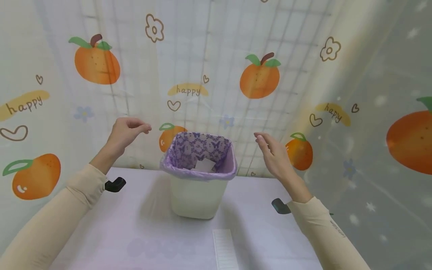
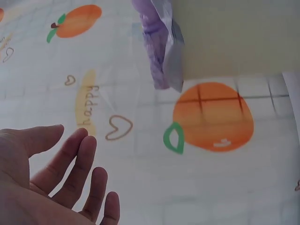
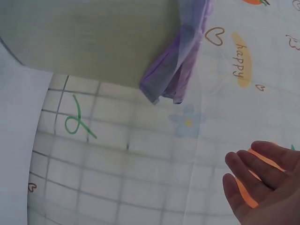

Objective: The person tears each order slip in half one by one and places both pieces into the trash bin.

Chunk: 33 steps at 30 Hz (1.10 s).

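Observation:
A pale waste bin (image 1: 199, 197) stands on the table, lined with a purple patterned bag (image 1: 233, 170) folded over its rim. Some white paper (image 1: 204, 165) lies inside it. To the left of the bin my left hand (image 1: 127, 131) hovers with relaxed fingers, holding nothing. On the other side, apart from the bin, my right hand (image 1: 275, 155) is raised, its fingers loosely extended. Both wrist views show the hands, left (image 2: 61, 178) and right (image 3: 262, 183), away from the bag's edge.
A white strip with lines (image 1: 225, 249) lies on the table (image 1: 118, 232) in front of the bin. Behind hangs a curtain (image 1: 216, 48) printed with oranges and the word "happy". Black devices (image 1: 115, 184) show at the wrists.

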Each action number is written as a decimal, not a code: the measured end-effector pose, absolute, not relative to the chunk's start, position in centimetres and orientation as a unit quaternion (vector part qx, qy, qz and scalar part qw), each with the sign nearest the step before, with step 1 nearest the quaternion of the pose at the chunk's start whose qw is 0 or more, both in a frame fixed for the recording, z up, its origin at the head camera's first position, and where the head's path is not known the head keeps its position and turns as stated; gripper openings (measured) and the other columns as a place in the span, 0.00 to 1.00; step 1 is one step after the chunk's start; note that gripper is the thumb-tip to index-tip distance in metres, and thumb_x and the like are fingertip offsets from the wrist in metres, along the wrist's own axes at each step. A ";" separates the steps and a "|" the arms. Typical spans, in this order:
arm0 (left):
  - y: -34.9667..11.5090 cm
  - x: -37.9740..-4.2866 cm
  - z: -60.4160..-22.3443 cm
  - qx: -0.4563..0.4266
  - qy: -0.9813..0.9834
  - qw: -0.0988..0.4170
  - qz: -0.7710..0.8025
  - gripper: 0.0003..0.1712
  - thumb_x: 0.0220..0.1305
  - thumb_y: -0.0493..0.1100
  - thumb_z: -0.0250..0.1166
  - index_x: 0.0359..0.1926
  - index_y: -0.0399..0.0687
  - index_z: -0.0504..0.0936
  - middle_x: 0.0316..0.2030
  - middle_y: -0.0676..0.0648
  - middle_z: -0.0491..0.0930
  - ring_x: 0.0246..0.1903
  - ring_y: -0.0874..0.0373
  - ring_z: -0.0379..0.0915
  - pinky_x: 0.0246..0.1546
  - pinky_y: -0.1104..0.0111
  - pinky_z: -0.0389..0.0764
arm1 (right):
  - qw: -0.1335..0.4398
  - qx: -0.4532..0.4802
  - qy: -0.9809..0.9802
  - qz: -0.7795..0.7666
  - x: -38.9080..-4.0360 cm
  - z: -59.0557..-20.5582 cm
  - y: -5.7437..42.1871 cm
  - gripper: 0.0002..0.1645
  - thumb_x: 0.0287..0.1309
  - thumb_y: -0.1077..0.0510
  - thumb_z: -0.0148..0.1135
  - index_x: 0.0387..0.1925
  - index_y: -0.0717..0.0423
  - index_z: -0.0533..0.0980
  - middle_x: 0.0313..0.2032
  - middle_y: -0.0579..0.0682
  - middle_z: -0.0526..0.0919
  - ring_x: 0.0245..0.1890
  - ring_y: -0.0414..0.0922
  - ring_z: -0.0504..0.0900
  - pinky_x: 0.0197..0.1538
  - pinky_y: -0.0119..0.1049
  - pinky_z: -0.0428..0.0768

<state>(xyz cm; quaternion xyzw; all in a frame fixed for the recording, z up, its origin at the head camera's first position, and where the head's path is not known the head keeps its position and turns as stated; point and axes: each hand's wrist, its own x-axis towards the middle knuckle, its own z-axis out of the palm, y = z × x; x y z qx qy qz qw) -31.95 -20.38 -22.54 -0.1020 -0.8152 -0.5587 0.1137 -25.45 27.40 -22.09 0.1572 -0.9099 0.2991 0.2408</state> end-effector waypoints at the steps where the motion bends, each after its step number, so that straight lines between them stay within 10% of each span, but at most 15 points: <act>1: -20.7 -31.9 -22.5 -0.097 -0.819 0.113 -0.554 0.19 0.70 0.54 0.71 0.46 0.43 0.91 0.37 0.55 0.90 0.54 0.52 0.76 0.66 0.47 0.68 | 0.241 0.155 -0.911 0.296 -25.4 -22.2 27.6 0.31 0.85 0.42 0.40 0.71 0.55 0.74 0.61 0.63 0.84 0.62 0.64 0.80 0.64 0.65 0.75; 11: -23.0 -31.3 -23.7 -0.092 -0.857 0.158 -0.482 0.19 0.72 0.52 0.69 0.51 0.43 0.90 0.50 0.40 0.89 0.52 0.47 0.79 0.49 0.56 0.77 | 0.211 0.134 -0.925 0.288 -24.8 -24.3 29.8 0.33 0.84 0.40 0.39 0.76 0.55 0.68 0.76 0.60 0.69 0.73 0.65 0.69 0.70 0.70 0.67; 33: -26.3 -31.0 -28.5 -0.175 -0.922 0.158 -0.307 0.34 0.77 0.58 0.61 0.70 0.38 0.76 0.74 0.29 0.66 0.76 0.28 0.54 0.73 0.33 0.54 | 0.177 0.071 -0.945 0.267 -22.6 -29.5 34.9 0.45 0.82 0.38 0.44 0.85 0.53 0.42 0.85 0.58 0.32 0.82 0.70 0.42 0.70 0.82 0.47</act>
